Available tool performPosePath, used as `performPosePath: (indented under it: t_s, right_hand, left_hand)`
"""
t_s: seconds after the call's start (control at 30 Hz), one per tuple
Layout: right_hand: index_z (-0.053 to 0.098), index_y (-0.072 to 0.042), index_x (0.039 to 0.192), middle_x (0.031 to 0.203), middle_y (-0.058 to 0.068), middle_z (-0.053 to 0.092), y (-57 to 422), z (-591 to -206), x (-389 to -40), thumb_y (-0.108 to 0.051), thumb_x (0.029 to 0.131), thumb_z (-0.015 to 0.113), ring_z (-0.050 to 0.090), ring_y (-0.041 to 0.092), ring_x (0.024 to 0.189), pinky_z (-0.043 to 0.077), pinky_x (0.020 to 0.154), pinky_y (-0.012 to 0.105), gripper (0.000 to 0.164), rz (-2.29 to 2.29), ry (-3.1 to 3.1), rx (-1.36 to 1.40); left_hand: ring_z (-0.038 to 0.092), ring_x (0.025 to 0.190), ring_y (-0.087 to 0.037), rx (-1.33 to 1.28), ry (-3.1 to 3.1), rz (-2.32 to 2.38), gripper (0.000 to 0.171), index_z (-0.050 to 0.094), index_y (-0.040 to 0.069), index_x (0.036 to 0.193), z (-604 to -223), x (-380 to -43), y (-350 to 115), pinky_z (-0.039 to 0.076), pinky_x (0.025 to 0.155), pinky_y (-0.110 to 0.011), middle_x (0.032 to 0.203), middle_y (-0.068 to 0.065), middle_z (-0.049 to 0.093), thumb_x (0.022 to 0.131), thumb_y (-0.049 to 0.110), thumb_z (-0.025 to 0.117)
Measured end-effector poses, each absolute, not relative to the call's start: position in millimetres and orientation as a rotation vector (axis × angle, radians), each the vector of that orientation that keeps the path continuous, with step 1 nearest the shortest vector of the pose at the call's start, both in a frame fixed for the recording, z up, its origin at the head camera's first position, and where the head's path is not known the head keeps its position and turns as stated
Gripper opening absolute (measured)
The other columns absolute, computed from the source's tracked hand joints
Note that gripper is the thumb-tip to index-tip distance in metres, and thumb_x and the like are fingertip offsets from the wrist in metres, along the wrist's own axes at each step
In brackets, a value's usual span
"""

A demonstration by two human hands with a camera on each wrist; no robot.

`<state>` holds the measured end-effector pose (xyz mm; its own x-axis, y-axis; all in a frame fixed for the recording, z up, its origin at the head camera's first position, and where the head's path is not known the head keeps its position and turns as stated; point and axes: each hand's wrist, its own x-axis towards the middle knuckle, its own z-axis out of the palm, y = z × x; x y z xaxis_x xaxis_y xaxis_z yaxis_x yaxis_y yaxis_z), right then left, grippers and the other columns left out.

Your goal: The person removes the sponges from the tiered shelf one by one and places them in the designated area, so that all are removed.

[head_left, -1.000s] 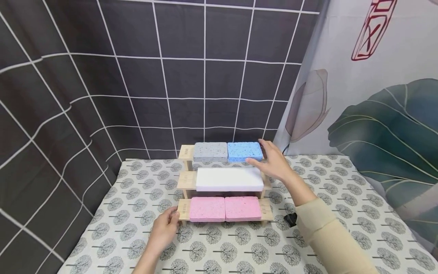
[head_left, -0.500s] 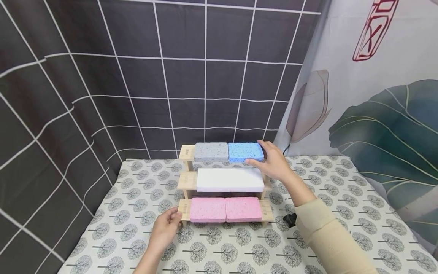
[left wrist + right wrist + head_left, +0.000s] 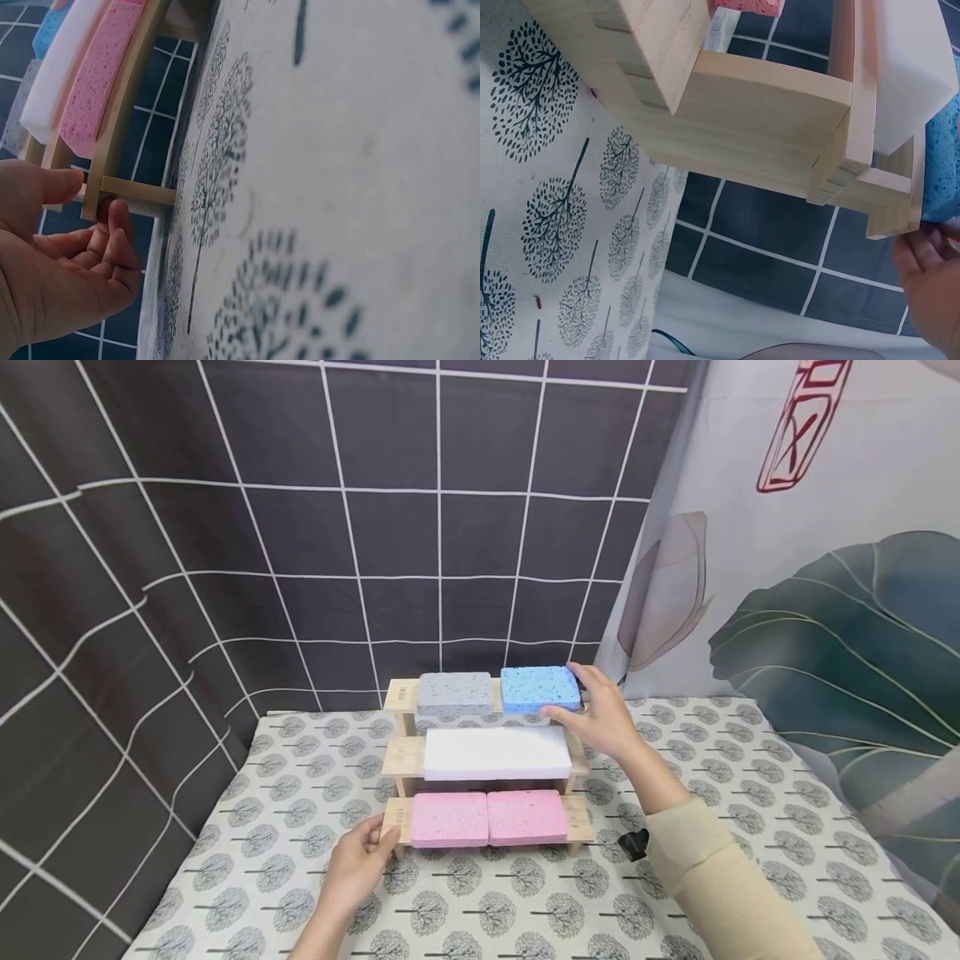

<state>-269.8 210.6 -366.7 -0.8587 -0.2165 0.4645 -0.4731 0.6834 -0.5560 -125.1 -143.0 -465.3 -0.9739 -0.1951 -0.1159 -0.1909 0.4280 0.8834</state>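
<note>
A three-step wooden rack (image 3: 405,756) stands on the table. My left hand (image 3: 356,862) pinches the left end of its lowest step; the left wrist view shows thumb above and curled fingers (image 3: 116,247) below the board. At the top step's right end, my right hand (image 3: 606,718) holds a blue sponge (image 3: 538,685) between thumb and fingers, its back edge slightly raised. A gap separates it from the grey sponge (image 3: 453,692) on the same step. The middle step bears a long white block (image 3: 495,752). Two pink sponges, left (image 3: 450,818) and right (image 3: 527,816), lie side by side on the lowest step.
A tree-patterned cloth (image 3: 517,902) covers the table. Behind the rack hangs a dark gridded curtain (image 3: 390,535), and a leaf-printed curtain (image 3: 750,560) hangs on the right. A small black object (image 3: 634,844) lies near my right sleeve.
My right hand has shifted the blue sponge slightly right and up, opening a gap to the grey one. My left hand stays on the lowest step. The whole view has shifted a little.
</note>
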Motion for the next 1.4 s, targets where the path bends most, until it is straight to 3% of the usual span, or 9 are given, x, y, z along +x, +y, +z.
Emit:
performPosePath:
  t_s: [0.17,0.3,0.47,0.7,1.07,1.4]
  right_hand:
    - [0.044,0.005,0.147,0.143,0.024,0.05,211.8,-366.6,-268.0,-0.033,0.079,0.088,0.044,0.048,0.131,0.032,0.107,0.071,0.089,1.011,-2.484,0.519]
    - [0.046,0.003,0.147,0.143,0.024,0.051,215.0,-367.5,-266.5,-0.035,0.078,0.089,0.047,0.046,0.129,0.038,0.106,0.067,0.09,1.006,-2.472,0.501]
    - [0.046,0.003,0.147,0.143,0.024,0.051,219.7,-369.8,-265.2,-0.032,0.077,0.09,0.049,0.045,0.129,0.041,0.105,0.064,0.089,1.027,-2.451,0.509]
    - [0.045,0.001,0.148,0.146,0.023,0.049,225.1,-369.9,-262.6,-0.032,0.078,0.089,0.046,0.046,0.131,0.035,0.107,0.069,0.089,1.061,-2.474,0.473]
    - [0.046,0.003,0.148,0.144,0.023,0.05,236.5,-372.7,-258.8,-0.028,0.078,0.089,0.05,0.044,0.128,0.04,0.107,0.064,0.087,1.079,-2.455,0.474]
    - [0.047,-0.001,0.148,0.146,0.022,0.05,248.9,-372.4,-255.4,-0.031,0.08,0.088,0.048,0.045,0.129,0.039,0.105,0.067,0.085,1.08,-2.472,0.446]
  left_hand:
    - [0.055,0.073,-0.017,0.336,-2.648,-1.641,0.055,0.05,-0.015,0.137,-465.0,-124.2,-144.4,0.049,0.058,-0.021,0.09,-0.008,0.061,0.098,0.022,0.066]
    - [0.054,0.072,-0.017,0.323,-2.646,-1.643,0.055,0.05,-0.015,0.137,-465.3,-123.9,-144.4,0.048,0.058,-0.021,0.089,-0.008,0.06,0.098,0.021,0.066]
    - [0.061,0.077,-0.017,0.311,-2.652,-1.629,0.051,0.051,-0.015,0.136,-465.8,-123.6,-144.5,0.054,0.063,-0.022,0.092,-0.009,0.063,0.1,0.019,0.064]
    - [0.064,0.08,-0.017,0.338,-2.653,-1.635,0.051,0.052,-0.014,0.136,-465.8,-123.4,-144.8,0.055,0.067,-0.023,0.094,-0.009,0.065,0.1,0.021,0.064]
    - [0.059,0.077,-0.02,0.341,-2.635,-1.671,0.052,0.053,-0.013,0.136,-464.3,-122.9,-143.5,0.052,0.063,-0.022,0.091,-0.008,0.064,0.099,0.022,0.065]
    - [0.056,0.074,-0.018,0.347,-2.638,-1.67,0.053,0.053,-0.013,0.136,-464.0,-123.9,-143.2,0.049,0.058,-0.021,0.091,-0.009,0.063,0.098,0.023,0.066]
